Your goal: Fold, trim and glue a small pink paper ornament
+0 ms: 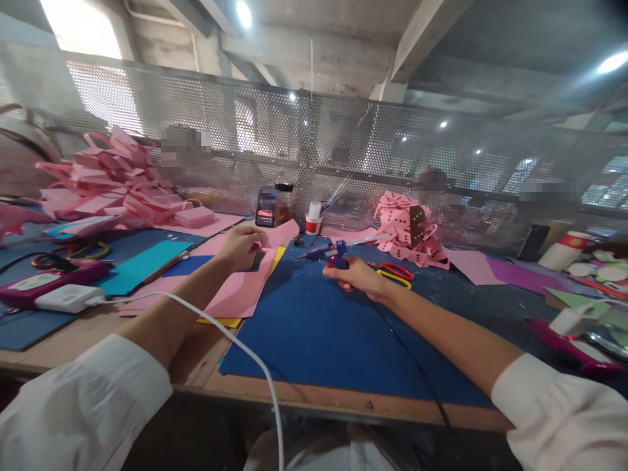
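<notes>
My right hand is wrapped round the grip of a blue glue gun. Its nozzle points left above the blue mat, and a clear glue stick pokes out behind. My left hand hangs over the pink sheets with its fingers curled together. What those fingertips pinch, if anything, is hidden. Just below them lies a small dark piece, and a folded pink piece is right beside them. Red- and yellow-handled scissors rest behind my right hand.
Pink paper bags are heaped at the far left, and dotted pink pieces at the back right. A white cable crosses above my left forearm. Power strips sit at both sides. A paper cup and phone stand behind.
</notes>
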`<state>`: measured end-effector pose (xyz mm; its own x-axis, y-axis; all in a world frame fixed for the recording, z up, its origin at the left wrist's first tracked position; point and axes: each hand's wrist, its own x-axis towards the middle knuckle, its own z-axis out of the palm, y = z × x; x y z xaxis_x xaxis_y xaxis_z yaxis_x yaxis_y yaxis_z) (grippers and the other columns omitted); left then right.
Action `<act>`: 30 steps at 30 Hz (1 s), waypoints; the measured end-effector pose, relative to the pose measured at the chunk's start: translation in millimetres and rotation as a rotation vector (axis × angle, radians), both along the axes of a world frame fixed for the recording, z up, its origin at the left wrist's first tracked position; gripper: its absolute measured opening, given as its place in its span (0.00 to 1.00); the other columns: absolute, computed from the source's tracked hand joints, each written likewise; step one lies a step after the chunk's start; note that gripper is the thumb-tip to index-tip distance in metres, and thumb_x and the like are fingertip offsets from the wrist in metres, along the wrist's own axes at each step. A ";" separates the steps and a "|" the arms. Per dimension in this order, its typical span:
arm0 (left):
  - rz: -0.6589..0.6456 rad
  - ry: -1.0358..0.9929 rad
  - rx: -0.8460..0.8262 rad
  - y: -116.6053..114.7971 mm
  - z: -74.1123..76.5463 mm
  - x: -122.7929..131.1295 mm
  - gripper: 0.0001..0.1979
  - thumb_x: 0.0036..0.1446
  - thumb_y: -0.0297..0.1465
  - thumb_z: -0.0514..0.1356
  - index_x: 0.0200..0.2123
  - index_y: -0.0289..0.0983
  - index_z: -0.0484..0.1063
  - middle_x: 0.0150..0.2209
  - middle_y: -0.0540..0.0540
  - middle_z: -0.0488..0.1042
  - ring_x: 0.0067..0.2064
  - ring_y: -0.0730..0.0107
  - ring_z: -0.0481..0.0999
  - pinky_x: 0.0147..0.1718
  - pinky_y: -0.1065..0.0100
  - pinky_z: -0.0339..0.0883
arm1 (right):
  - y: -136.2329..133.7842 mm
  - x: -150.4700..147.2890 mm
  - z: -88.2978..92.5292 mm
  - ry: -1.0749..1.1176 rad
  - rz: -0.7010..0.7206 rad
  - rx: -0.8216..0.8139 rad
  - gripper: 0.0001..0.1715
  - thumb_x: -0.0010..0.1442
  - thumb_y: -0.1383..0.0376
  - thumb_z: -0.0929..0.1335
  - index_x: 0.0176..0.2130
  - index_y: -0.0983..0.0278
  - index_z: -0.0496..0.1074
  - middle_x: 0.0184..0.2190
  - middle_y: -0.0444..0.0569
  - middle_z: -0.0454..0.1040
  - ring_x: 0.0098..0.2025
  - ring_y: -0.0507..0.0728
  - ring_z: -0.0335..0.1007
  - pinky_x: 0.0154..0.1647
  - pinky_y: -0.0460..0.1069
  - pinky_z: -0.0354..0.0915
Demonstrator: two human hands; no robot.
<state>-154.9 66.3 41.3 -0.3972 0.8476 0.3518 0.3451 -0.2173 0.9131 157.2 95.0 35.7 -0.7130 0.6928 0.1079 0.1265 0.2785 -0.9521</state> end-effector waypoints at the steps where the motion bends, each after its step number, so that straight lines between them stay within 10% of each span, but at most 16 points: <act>1: -0.030 0.005 -0.008 -1.2 0.8 5.2 0.09 0.41 0.35 0.63 0.24 0.35 0.76 0.18 0.50 0.69 0.20 0.74 0.64 0.22 0.71 0.56 | -3.4 6.4 2.6 0.012 -0.013 0.010 0.23 0.50 0.50 0.74 0.36 0.65 0.70 0.20 0.37 0.59 0.18 0.45 0.51 0.16 0.42 0.51; 14: -0.395 0.155 -0.041 -15.7 -0.3 59.0 0.09 0.49 0.35 0.64 0.32 0.36 0.78 0.25 0.49 0.74 0.27 0.72 0.70 0.28 0.71 0.62 | -31.9 66.5 11.6 -0.077 -0.258 0.328 0.20 0.57 0.49 0.69 0.38 0.62 0.73 0.22 0.41 0.64 0.20 0.48 0.57 0.20 0.45 0.56; 30: -0.441 0.192 -0.088 -25.0 5.4 70.8 0.11 0.52 0.36 0.63 0.32 0.34 0.74 0.27 0.49 0.74 0.29 0.72 0.70 0.30 0.70 0.63 | -35.8 66.9 1.1 -0.209 -0.356 0.687 0.22 0.60 0.47 0.67 0.42 0.60 0.75 0.36 0.47 0.78 0.38 0.58 0.73 0.41 0.52 0.65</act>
<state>-84.1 41.3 46.7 0.0718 0.9504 0.3025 0.4013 -0.3052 0.8636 224.1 59.2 36.8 -0.5140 0.7100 0.4813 0.4751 0.7029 -0.5294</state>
